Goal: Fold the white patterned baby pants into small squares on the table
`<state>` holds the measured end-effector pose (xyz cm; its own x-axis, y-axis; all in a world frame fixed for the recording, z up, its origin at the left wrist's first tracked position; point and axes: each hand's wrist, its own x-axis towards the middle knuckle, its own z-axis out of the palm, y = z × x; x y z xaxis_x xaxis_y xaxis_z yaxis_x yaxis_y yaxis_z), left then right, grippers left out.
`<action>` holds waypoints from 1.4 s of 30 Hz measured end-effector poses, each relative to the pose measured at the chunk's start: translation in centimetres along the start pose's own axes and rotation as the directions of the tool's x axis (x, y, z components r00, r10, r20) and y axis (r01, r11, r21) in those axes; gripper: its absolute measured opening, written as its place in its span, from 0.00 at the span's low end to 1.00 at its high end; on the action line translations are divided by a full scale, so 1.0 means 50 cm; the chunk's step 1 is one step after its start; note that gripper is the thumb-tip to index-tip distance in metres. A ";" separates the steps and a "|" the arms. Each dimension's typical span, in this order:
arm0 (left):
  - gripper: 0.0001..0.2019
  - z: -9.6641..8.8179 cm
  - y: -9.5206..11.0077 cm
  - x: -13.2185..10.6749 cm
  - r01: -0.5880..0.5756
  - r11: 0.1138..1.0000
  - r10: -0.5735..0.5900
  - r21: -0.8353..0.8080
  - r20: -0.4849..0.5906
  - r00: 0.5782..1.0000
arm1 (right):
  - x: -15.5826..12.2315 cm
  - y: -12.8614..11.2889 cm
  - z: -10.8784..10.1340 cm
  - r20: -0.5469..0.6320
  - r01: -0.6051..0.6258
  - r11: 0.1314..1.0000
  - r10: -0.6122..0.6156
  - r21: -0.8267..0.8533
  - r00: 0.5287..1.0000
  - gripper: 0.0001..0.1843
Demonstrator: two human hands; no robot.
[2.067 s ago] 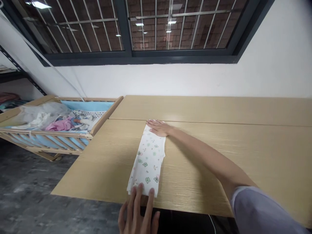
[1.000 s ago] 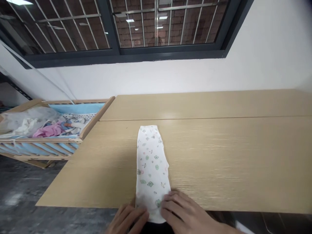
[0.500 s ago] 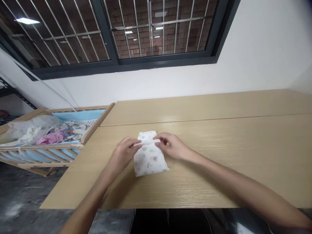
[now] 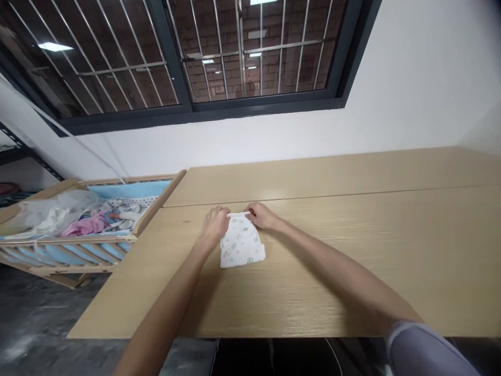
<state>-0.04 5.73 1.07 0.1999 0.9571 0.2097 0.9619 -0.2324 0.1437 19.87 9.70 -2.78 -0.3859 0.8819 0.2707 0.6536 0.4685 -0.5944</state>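
A small white cloth with little green and grey prints lies folded on the wooden table. Its near edge is wider than its far edge. My left hand is closed at the far left corner, its fingertips partly hidden behind the hand. At the far right corner, my right hand pinches the cloth between thumb and curled fingers. Whether the cloth is a garment or a plain piece I cannot tell.
The pale wooden table reaches back to a white wall, with a seam across it. To the left stands a wooden crib with blue lining, holding a pink cloth, other fabrics and a clear plastic bag. A barred window is above.
The cloth's far part has been folded over, so it is now shorter. Both hands have moved away from me to its far corners.
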 end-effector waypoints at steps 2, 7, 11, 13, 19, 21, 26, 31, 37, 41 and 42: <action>0.16 -0.019 0.028 -0.053 -0.011 0.998 0.012 0.054 -0.023 1.000 | -0.020 -0.018 -0.010 -0.023 0.068 0.995 -0.070 -0.071 0.997 0.14; 0.20 -0.010 0.101 -0.261 -0.105 0.981 0.114 0.165 -0.047 0.992 | -0.102 -0.097 -0.025 0.209 0.419 0.899 -0.389 -0.126 0.897 0.28; 0.22 0.051 0.117 -0.365 -0.155 0.970 0.178 0.187 -0.116 0.977 | -0.146 -0.139 0.006 0.389 0.635 0.771 -0.600 0.049 0.699 0.31; 0.20 0.076 0.115 -0.378 -0.151 0.969 0.184 0.197 -0.158 0.970 | -0.150 -0.138 0.032 0.404 0.663 0.742 -0.638 0.096 0.656 0.31; 0.22 0.094 0.100 -0.365 -0.144 0.974 0.185 0.176 -0.246 0.952 | -0.103 -0.082 0.083 0.512 0.544 0.837 -0.493 0.060 0.703 0.31; 0.23 0.093 0.095 -0.364 -0.147 0.970 0.195 0.192 -0.258 0.946 | -0.076 -0.061 0.084 0.535 0.505 0.863 -0.436 0.020 0.724 0.33; 0.22 0.091 0.089 -0.366 -0.154 0.961 0.214 0.229 -0.268 0.939 | -0.015 -0.020 0.068 0.507 0.445 0.893 -0.353 -0.067 0.786 0.38; 0.21 0.092 0.093 -0.367 -0.159 0.961 0.217 0.228 -0.258 0.942 | 0.023 0.006 0.056 0.488 0.445 0.886 -0.334 -0.129 0.806 0.38; 0.13 0.067 0.064 -0.341 -0.220 0.963 0.252 0.157 -0.226 0.941 | 0.030 0.010 0.043 0.434 0.394 0.909 -0.304 -0.133 0.848 0.38; 0.09 0.025 0.009 -0.304 -0.345 0.937 0.349 0.056 -0.083 0.933 | -0.025 -0.034 0.003 0.271 0.379 0.921 -0.343 -0.094 0.899 0.35; 0.09 0.016 -0.005 -0.297 -0.365 0.929 0.368 0.055 -0.063 0.928 | -0.047 -0.049 -0.011 0.244 0.384 0.918 -0.353 -0.095 0.904 0.33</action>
<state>-3.07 -8.28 -2.84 0.5279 0.7915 0.3079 0.8312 -0.5560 0.0043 19.52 6.49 -1.54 -0.7377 0.6188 0.2698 0.5137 0.7739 -0.3703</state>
